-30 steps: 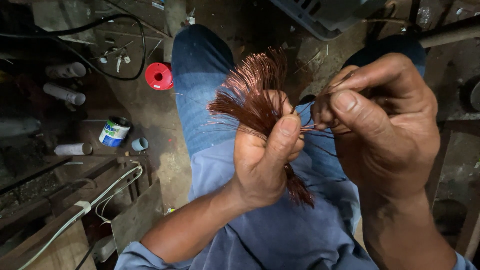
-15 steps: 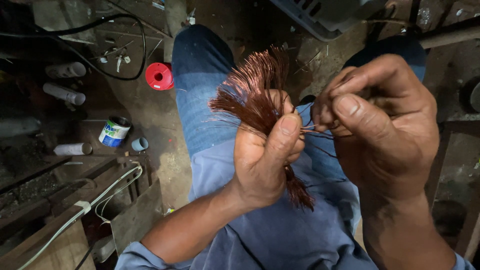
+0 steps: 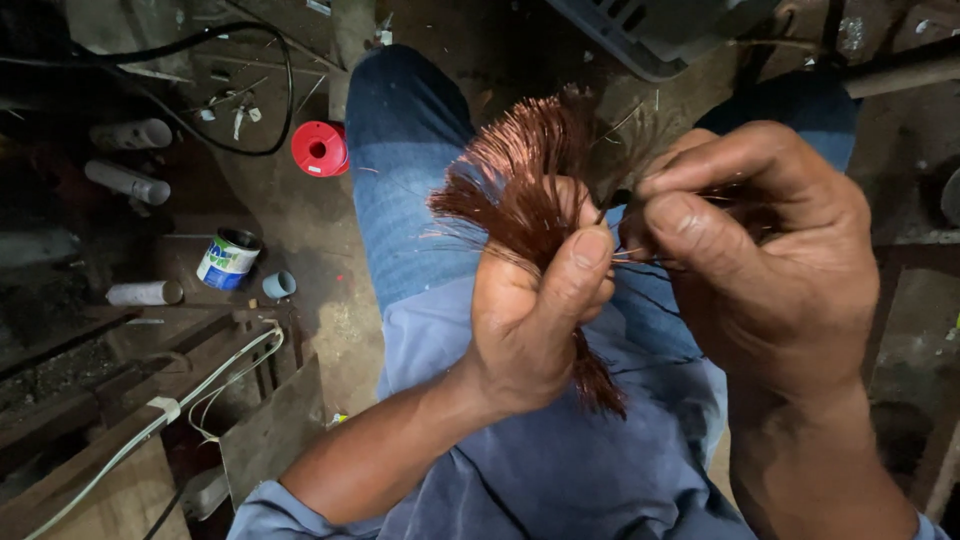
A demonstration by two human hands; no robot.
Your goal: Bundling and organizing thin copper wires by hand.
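My left hand (image 3: 535,320) is closed around a bundle of thin copper wire strands (image 3: 520,180), gripping it near the middle. The strands fan out above my fist and a short tail sticks out below it. My right hand (image 3: 760,260) is right beside it, thumb and forefinger pinched on a few fine strands drawn sideways from the bundle. Both hands hover over my lap, above blue jeans (image 3: 400,180) and a blue shirt (image 3: 540,460).
A red spool (image 3: 318,148) lies on the dirty floor to the left of my knee. Farther left are a small paint can (image 3: 228,258), a small blue cup (image 3: 279,285), white tubes (image 3: 128,182), a black cable (image 3: 250,60) and wooden boards (image 3: 130,420). A grey crate (image 3: 660,30) sits ahead.
My right hand's thumb has shifted slightly along the pinched strands. The left hand and the bundle stay nearly still.
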